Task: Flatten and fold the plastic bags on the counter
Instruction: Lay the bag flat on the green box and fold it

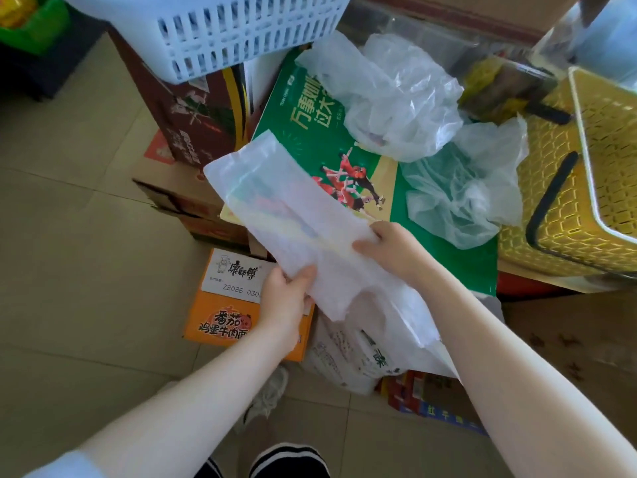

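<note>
A flattened white plastic bag (293, 229) is held above the near left corner of the green carton (444, 250), partly overhanging its edge. The bag's near left edge is pinched by the left hand (287, 301), thumb on top and fingers beneath. Its right edge is gripped by the right hand (393, 248), fingers curled onto the film. Two crumpled clear bags lie on the green carton: one (389, 98) at its far side, the other (462, 191) at its right side, against the yellow basket (558, 208) that stands just right of the carton. A white slotted basket (241, 32) sits beyond the carton's far left corner. An orange noodle box (224, 315) stands on the floor below the carton's near left corner
</note>
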Demonstrator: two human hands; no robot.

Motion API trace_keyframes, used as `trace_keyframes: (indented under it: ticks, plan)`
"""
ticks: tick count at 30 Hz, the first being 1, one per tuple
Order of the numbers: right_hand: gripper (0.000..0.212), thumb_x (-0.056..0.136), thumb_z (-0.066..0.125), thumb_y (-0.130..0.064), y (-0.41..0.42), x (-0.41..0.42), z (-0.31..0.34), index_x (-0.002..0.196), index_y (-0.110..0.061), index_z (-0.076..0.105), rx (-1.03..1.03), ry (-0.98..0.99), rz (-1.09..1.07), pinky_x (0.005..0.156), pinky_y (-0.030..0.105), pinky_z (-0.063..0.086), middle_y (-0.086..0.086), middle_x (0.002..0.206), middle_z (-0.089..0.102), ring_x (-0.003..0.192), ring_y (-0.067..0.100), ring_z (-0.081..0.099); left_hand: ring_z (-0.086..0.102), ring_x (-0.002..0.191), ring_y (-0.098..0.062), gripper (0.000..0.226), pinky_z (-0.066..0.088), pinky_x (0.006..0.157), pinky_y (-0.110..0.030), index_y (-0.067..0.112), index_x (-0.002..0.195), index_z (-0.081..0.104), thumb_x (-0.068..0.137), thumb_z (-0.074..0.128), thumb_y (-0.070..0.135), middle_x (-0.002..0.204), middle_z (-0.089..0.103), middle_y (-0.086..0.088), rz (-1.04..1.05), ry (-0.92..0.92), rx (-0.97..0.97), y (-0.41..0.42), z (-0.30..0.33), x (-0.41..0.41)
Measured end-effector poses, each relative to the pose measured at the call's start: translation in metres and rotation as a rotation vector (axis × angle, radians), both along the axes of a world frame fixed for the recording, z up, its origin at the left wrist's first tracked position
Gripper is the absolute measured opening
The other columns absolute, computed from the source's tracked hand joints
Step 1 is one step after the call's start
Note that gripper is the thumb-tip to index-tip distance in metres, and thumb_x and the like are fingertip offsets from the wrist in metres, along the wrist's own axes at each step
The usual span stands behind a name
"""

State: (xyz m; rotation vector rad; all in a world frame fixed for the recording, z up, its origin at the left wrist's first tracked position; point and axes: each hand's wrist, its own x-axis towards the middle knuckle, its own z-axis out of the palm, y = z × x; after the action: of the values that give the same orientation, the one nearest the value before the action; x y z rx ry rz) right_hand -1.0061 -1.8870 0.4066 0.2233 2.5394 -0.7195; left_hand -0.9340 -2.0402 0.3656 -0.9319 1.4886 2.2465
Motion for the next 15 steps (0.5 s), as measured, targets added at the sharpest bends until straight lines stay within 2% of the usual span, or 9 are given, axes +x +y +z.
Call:
trace_keyframes:
  ticks: [2, 3, 5, 7, 8, 9, 11, 13, 15]
  plan:
    - [0.024, 0.086, 0.062, -0.021, 0.001, 0.011, 0.006, 0.104, -0.023, 0.046, -0.231, 0.037, -0.170, 0.052, 0.026, 0.039, 0.005, 0.089, 0.059, 0.071, 0.024, 0.056, 0.064, 0.092, -0.015, 0.022, 0.054, 0.068, -0.026, 0.013, 0.109, 0.055, 0.088, 0.060, 0.017, 0.102, 0.066, -0.001, -0.071, 0.083, -0.229, -0.013, 0.007, -0.006]
    - [0.027, 0.087, 0.060, -0.017, 0.001, 0.018, 0.009, 0.107, -0.026, 0.044, -0.309, 0.067, -0.216, 0.049, 0.024, 0.039, 0.004, 0.084, 0.059, 0.063, 0.019, 0.056, 0.063, 0.090, -0.015, 0.024, 0.055, 0.067, -0.026, 0.014, 0.110, 0.053, 0.087, 0.061, 0.018, 0.102, 0.066, 0.000, -0.081, 0.111, -0.294, -0.019, 0.012, -0.011]
    - [0.017, 0.088, 0.055, -0.010, -0.001, 0.030, 0.018, 0.097, -0.023, 0.050, -0.322, 0.111, -0.214, 0.042, 0.020, 0.031, -0.002, 0.064, 0.050, 0.046, 0.011, 0.041, 0.064, 0.089, -0.015, 0.032, 0.055, 0.071, -0.031, 0.016, 0.113, 0.049, 0.085, 0.064, 0.020, 0.101, 0.066, -0.003, -0.069, 0.169, -0.352, -0.032, 0.021, -0.023]
    - [0.019, 0.087, 0.054, -0.005, -0.005, 0.038, 0.028, 0.077, -0.021, 0.059, -0.429, 0.041, -0.312, 0.041, 0.018, 0.031, -0.001, 0.065, 0.051, 0.045, 0.010, 0.040, 0.062, 0.085, -0.010, 0.038, 0.051, 0.065, -0.019, 0.019, 0.121, 0.045, 0.087, 0.061, 0.021, 0.098, 0.064, -0.001, -0.072, 0.250, -0.415, -0.044, 0.031, -0.034]
    - [0.024, 0.088, 0.052, -0.003, -0.007, 0.040, 0.035, 0.071, -0.018, 0.062, -0.586, -0.043, -0.424, 0.044, 0.018, 0.035, 0.001, 0.070, 0.056, 0.048, 0.010, 0.047, 0.060, 0.087, -0.006, 0.035, 0.047, 0.062, -0.012, 0.022, 0.123, 0.045, 0.090, 0.056, 0.019, 0.100, 0.062, 0.002, -0.122, 0.287, -0.440, -0.050, 0.035, -0.038]
    - [0.027, 0.089, 0.049, -0.003, -0.008, 0.041, 0.040, 0.069, -0.015, 0.064, -0.767, -0.143, -0.541, 0.048, 0.021, 0.039, 0.004, 0.074, 0.061, 0.054, 0.012, 0.052, 0.058, 0.091, -0.006, 0.031, 0.046, 0.063, -0.011, 0.026, 0.122, 0.047, 0.093, 0.050, 0.016, 0.104, 0.060, 0.006, -0.204, 0.332, -0.441, -0.057, 0.037, -0.040]
    - [0.031, 0.089, 0.038, -0.001, -0.007, 0.041, 0.048, 0.076, -0.006, 0.065, -1.059, -0.303, -0.720, 0.056, 0.026, 0.046, 0.008, 0.076, 0.065, 0.061, 0.018, 0.057, 0.056, 0.103, -0.004, 0.037, 0.047, 0.077, -0.018, 0.036, 0.115, 0.052, 0.095, 0.043, 0.006, 0.114, 0.057, 0.012, -0.413, 0.424, -0.380, -0.070, 0.040, -0.038]
    - [0.032, 0.089, 0.032, 0.005, -0.004, 0.042, 0.051, 0.090, 0.000, 0.064, -1.208, -0.335, -0.775, 0.054, 0.023, 0.051, 0.009, 0.074, 0.067, 0.057, 0.017, 0.062, 0.051, 0.106, 0.008, 0.055, 0.046, 0.089, -0.018, 0.044, 0.108, 0.050, 0.091, 0.044, -0.008, 0.125, 0.047, 0.015, -0.596, 0.492, -0.366, -0.081, 0.043, -0.028]
    - [0.029, 0.090, 0.036, 0.009, -0.006, 0.044, 0.053, 0.103, 0.003, 0.062, -1.267, -0.316, -0.711, 0.053, 0.018, 0.053, 0.009, 0.077, 0.069, 0.057, 0.013, 0.065, 0.040, 0.117, 0.005, 0.058, 0.037, 0.100, -0.021, 0.043, 0.106, 0.050, 0.085, 0.052, -0.011, 0.137, 0.030, 0.011, -0.713, 0.610, -0.564, -0.090, 0.041, -0.025]
